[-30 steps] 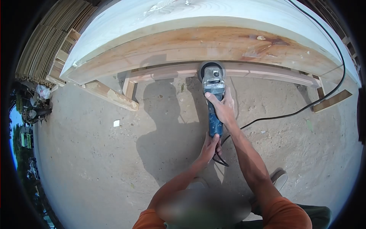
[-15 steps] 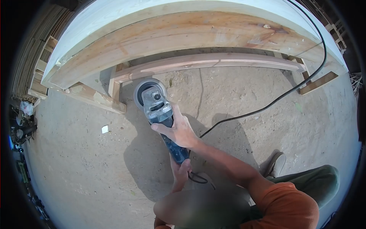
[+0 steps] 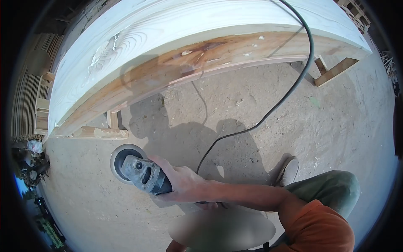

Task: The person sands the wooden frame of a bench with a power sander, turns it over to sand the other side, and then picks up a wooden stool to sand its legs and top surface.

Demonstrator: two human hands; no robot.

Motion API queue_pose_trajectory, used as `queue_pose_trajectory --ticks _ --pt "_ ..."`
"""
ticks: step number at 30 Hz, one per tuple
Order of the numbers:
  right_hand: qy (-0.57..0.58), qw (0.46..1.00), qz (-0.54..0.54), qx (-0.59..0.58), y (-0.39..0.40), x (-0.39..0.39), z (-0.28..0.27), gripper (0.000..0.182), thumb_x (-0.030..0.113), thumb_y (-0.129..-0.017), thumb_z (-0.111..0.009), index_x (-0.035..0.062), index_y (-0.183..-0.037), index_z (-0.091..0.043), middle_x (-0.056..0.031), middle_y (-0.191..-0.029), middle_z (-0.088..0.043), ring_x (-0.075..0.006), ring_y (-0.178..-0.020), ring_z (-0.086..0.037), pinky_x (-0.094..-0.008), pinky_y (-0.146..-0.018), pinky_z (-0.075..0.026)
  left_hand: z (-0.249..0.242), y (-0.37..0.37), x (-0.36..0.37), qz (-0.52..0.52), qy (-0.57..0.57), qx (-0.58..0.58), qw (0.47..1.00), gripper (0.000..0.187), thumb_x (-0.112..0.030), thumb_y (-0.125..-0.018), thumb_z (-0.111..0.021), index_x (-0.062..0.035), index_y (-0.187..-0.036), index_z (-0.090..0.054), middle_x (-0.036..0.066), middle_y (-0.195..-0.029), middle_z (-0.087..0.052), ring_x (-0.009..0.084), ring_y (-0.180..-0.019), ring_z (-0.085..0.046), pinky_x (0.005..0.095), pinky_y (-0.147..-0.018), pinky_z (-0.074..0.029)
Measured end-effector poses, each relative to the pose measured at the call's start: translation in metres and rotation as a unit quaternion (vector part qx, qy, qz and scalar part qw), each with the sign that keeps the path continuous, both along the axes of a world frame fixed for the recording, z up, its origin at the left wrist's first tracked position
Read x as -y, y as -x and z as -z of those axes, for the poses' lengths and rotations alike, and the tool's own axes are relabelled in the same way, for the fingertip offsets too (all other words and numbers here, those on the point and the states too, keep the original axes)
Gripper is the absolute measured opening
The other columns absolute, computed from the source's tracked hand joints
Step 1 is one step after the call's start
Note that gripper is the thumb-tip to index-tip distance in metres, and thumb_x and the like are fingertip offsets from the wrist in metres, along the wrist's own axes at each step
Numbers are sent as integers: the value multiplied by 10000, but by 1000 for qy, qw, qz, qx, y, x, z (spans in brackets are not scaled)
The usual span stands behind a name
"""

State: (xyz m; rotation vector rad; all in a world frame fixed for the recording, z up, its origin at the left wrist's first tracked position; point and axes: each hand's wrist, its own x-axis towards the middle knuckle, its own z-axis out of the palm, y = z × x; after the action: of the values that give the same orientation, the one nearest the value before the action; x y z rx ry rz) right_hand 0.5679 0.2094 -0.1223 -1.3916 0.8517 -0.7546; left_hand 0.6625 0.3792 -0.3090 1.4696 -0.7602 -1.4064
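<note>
My right hand (image 3: 184, 183) was closed around one angle grinder (image 3: 147, 174), just behind its head; my left hand (image 3: 208, 205) lay mostly hidden under my right forearm, so I could not tell its grip. The grinder was over the floor (image 3: 90, 189), to my left, its disc (image 3: 119, 161) apart from the timber slab (image 3: 168, 31). I could not tell whether the disc spun; if so, a weak rear grip might have let the tool twist in my hands. The cord (image 3: 252, 129), crossing the floor near my shoe (image 3: 289, 171) and rising past the slab, could have tripped me or snagged on the slab's edge. Counted, near to far: two hands, one grinder, one disc, one shoe, one cord, one slab, two foot timbers (image 3: 103, 132) beneath it, and one stack of boards (image 3: 25, 101), its pieces too fine to number.
</note>
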Motion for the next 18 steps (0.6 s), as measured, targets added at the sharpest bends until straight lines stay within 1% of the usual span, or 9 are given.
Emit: queue_pose_trajectory --ticks 1,5,8,9,10,12,14,16,18 --pt "37 999 -9 21 2 -2 -16 1009 210 -799 -783 79 -1546 -118 -349 -1285 -537 -491 -1069 -621 -485 -906 -525 -13 -2 2 23 -26 2 999 861 -403 -830 -776 33 -1410 -313 179 -1245 -494 301 -1216 -471 420 -1036 -355" --pt "71 993 -58 68 29 -12 -113 952 238 -865 -731 110 -1574 -108 -330 -1327 -521 -464 -1026 -648 -481 -859 -545 -91 -2 0 148 -129 25 980 844 -406 -836 -765 11 -1421 -321 179 -1216 -524 308 -1185 -507 428 -1007 -386" --pt "74 994 -75 30 71 -23 -216 945 278 -874 -731 103 -1569 -116 -318 -1304 -536 -454 -1031 -650 -486 -841 -550 -180 12 -10 286 -183 69 938 832 -407 -841 -757 -5 -1428 -327 180 -1195 -547 312 -1162 -533 433 -985 -409" --pt "20 995 -91 19 90 -25 -256 974 322 -858 -758 97 -1564 -126 -307 -1274 -548 -461 -1097 -620 -478 -912 -528 -215 22 -13 333 -191 83 920 828 -408 -842 -754 -11 -1431 -329 180 -1188 -554 314 -1154 -542 435 -978 -416" --pt "42 995 -85 15 110 -30 -293 974 322 -858 -758 97 -1564 -126 -307 -1274 -548 -461 -1097 -620 -478 -912 -528 -254 35 -19 380 -193 91 900 824 -408 -844 -752 -16 -1434 -331 180 -1181 -562 315 -1146 -551 437 -971 -424" --pt "-52 998 -4 39 152 -46 -364 1021 365 -818 -804 81 -1551 -153 -267 -1293 -541 -432 -1217 -562 -458 -1021 -470 -334 67 -26 461 -181 106 862 816 -409 -847 -746 -27 -1439 -335 180 -1167 -576 319 -1131 -568 441 -956 -439" --pt "-63 993 87 36 204 -66 -435 1057 326 -771 -856 63 -1538 -177 -227 -1341 -515 -371 -1297 -510 -434 -1089 -404 -422 110 -35 524 -152 117 830 808 -411 -850 -741 -38 -1444 -339 180 -1153 -591 322 -1115 -586 445 -942 -455" --pt "-64 984 160 40 261 -81 -504 1074 253 -749 -886 47 -1527 -175 -199 -1332 -514 -328 -1288 -507 -432 -1069 -420 -507 162 -37 569 -105 130 805 801 -412 -853 -735 -49 -1449 -343 181 -1139 -606 325 -1100 -604 449 -927 -470" --pt "-99 957 240 129 309 -101 -549 1062 179 -733 -891 28 -1517 -190 -162 -1328 -518 -280 -1267 -515 -421 -1073 -417 -587 215 -43 594 -49 146 789 793 -413 -856 -730 -60 -1455 -347 181 -1125 -621 328 -1084 -621 453 -913 -486"
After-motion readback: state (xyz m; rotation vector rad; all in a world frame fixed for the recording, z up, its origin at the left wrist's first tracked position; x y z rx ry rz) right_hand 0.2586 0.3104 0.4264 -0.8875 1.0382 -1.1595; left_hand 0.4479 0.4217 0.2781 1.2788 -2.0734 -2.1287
